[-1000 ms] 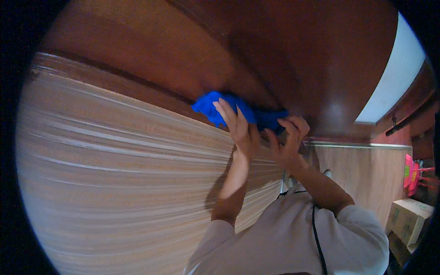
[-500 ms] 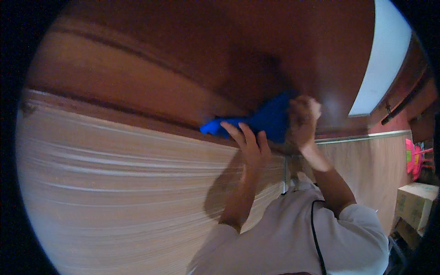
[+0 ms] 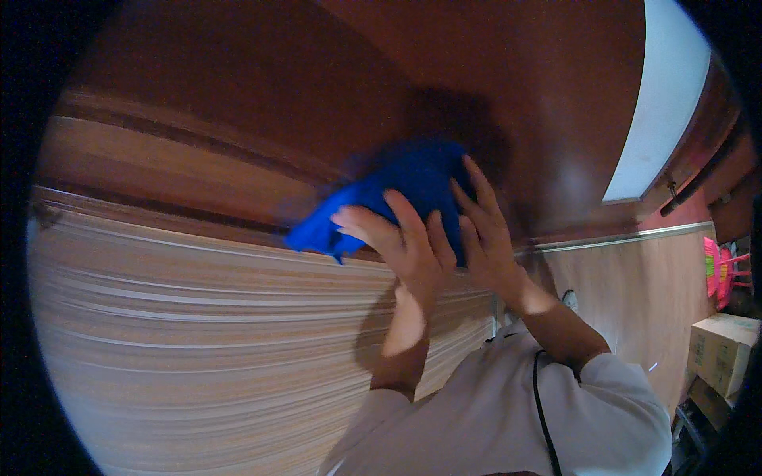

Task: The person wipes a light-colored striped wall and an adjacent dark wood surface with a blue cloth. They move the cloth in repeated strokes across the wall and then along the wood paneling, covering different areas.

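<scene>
blue cloth (image 3: 401,194) | soft, light, floppy; best held flat in the middle | pressed on brown wood panel (image 3: 262,95) | left hand (image 3: 405,246), right hand (image 3: 488,238) spread flat on it

1. Blue cloth (image 3: 397,194): upper edge smeared by motion blur; outline against the dark wooden surface (image 3: 262,95) cannot be traced there. Lower right part hidden behind both hands.
2. Left hand (image 3: 401,242): palm side hidden; only the back and fingers show.
3. Right hand (image 3: 486,238): fingertips overlap the cloth; how it grips the cloth cannot be told.
4. Cardboard box (image 3: 724,349): cut off by the dark rim at right.
5. Pink object (image 3: 718,270): too small and too warped at the rim to identify.
6. Black cable (image 3: 544,412): runs out past the lower edge.
</scene>
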`<act>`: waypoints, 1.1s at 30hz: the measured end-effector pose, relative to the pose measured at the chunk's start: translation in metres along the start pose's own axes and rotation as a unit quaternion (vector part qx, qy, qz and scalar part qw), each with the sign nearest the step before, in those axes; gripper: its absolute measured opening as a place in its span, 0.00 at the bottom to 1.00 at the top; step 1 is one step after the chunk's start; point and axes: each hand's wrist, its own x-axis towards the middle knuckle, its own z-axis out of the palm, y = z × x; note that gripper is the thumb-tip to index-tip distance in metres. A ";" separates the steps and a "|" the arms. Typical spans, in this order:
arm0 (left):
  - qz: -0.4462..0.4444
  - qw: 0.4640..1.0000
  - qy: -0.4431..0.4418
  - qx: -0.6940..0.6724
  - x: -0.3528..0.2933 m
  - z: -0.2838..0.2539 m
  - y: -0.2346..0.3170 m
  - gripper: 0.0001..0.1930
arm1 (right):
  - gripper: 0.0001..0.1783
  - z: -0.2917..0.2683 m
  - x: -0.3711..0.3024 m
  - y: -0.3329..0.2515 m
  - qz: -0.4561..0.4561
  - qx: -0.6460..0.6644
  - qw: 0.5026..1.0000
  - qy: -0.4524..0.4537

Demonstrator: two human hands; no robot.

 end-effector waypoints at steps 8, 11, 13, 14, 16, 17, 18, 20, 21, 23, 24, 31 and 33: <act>0.014 0.998 -0.010 -0.066 -0.015 -0.007 -0.010 0.31 | 0.31 -0.003 -0.015 -0.022 0.043 0.084 0.994 -0.051; 0.012 1.000 0.020 -0.021 0.046 -0.023 -0.023 0.27 | 0.32 -0.001 0.039 -0.026 -0.024 0.061 0.996 -0.065; 0.053 0.998 0.031 0.032 0.064 -0.026 -0.021 0.27 | 0.33 0.002 0.062 -0.025 -0.053 0.013 0.995 -0.085; 0.024 0.998 0.007 0.062 0.065 -0.023 -0.020 0.27 | 0.32 0.001 0.064 -0.022 -0.052 0.043 0.995 -0.074; 0.019 0.997 0.007 0.069 0.040 -0.004 -0.008 0.27 | 0.32 -0.002 0.054 -0.005 -0.026 0.061 0.994 -0.083; -0.049 0.998 -0.012 0.028 0.018 0.016 -0.001 0.28 | 0.31 -0.003 0.044 0.011 -0.005 0.065 0.994 -0.088; -0.023 0.999 0.030 0.026 -0.007 0.035 0.004 0.28 | 0.31 -0.007 0.025 0.023 0.018 0.070 0.993 -0.094; -0.068 0.998 -0.012 -0.005 -0.071 0.070 0.016 0.28 | 0.29 -0.008 -0.020 0.051 0.049 0.089 0.992 -0.073; -0.061 0.997 -0.045 -0.031 -0.104 0.081 0.020 0.29 | 0.28 -0.006 -0.041 0.065 0.048 0.109 0.992 -0.040; 0.010 0.991 -0.134 0.004 -0.161 0.098 0.027 0.30 | 0.27 -0.006 -0.080 0.089 0.170 0.152 0.973 -0.032; -0.005 0.987 -0.162 -0.002 -0.182 0.104 0.030 0.31 | 0.27 -0.005 -0.091 0.098 0.234 0.193 0.952 -0.040; -0.057 0.991 -0.091 -0.084 -0.128 0.079 0.027 0.39 | 0.25 -0.006 -0.044 0.073 0.152 0.170 0.971 -0.077; -0.127 0.984 -0.114 -0.050 -0.078 0.053 0.018 0.39 | 0.25 -0.005 -0.008 0.053 0.033 0.170 0.980 -0.097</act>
